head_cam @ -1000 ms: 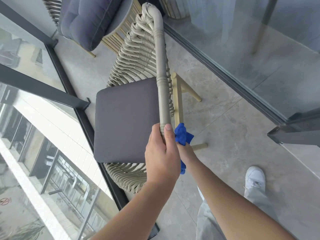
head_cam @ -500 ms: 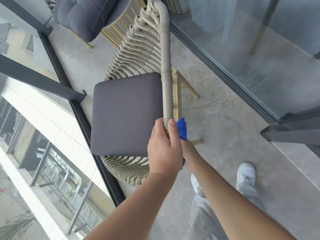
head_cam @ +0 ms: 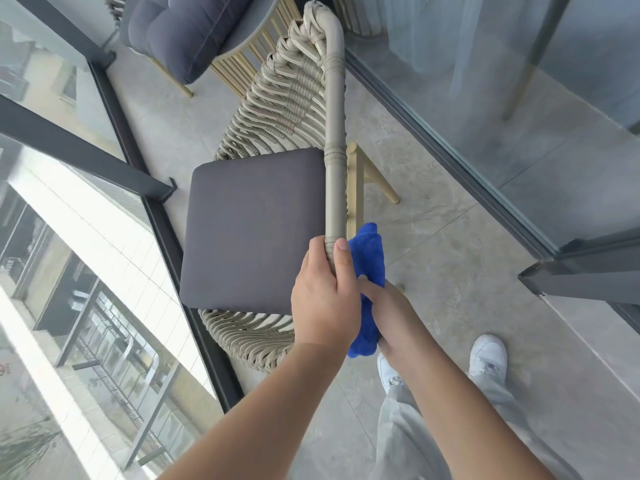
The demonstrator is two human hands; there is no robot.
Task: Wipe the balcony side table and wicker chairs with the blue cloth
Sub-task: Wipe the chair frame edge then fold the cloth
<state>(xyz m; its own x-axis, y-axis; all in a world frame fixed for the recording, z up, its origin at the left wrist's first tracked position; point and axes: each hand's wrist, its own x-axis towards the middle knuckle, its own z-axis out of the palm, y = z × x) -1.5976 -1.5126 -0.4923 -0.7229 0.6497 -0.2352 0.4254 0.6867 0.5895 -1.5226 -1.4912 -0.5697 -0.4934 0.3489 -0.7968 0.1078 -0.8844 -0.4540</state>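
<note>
We are seeing the wicker chair (head_cam: 277,109) sliding toward 6 o'clock in view since a second ago as the head shifts; the wiping along its rail looks still underway. The woven strands are ribbed, the top rail (head_cam: 335,140) a smooth beige tube, the seat cushion (head_cam: 252,230) flat grey fabric. Left hand (head_cam: 323,292) is wrapping the rail. Right hand (head_cam: 384,306) is gripping the fuzzy blue cloth (head_cam: 369,258), at the rail's 3 o'clock side.
</note>
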